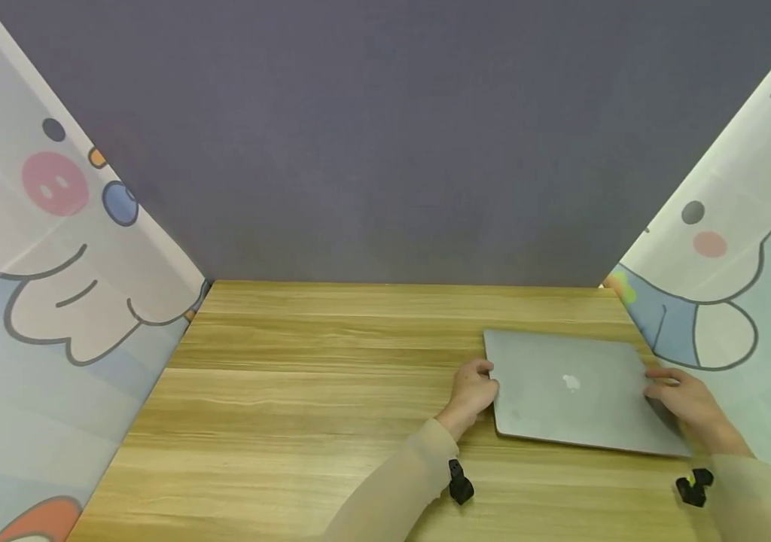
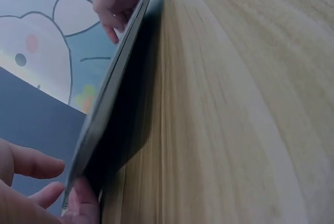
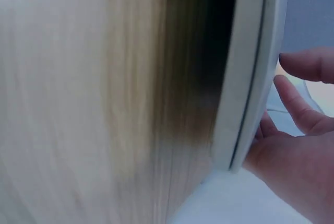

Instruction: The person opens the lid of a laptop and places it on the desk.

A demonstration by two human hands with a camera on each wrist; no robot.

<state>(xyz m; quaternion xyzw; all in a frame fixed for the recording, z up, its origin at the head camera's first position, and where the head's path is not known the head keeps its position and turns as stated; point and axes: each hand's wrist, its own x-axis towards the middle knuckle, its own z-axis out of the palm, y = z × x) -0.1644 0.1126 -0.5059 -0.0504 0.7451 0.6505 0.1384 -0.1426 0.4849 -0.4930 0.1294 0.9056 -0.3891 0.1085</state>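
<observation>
A closed silver laptop (image 1: 548, 410) with an apple logo on its lid is held between both hands at the right of the wooden table. At its left edge, my left hand (image 1: 472, 390) grips the side; in the left wrist view a fingertip (image 2: 83, 198) reaches beneath the laptop. On the opposite side, my right hand (image 1: 689, 406) holds the right edge, with thumb and fingers around it in the right wrist view. A dark gap shows under the laptop (image 3: 248, 78) in both wrist views, so it is raised off the tabletop.
The wood-grain table (image 1: 304, 391) extends to the left. A dark grey panel (image 1: 385, 143) stands along its back edge. Cartoon-printed curtains hang at the left (image 1: 33, 301) and right (image 1: 724, 188), the right one close beside my right hand. Black wrist mounts show on both sleeves.
</observation>
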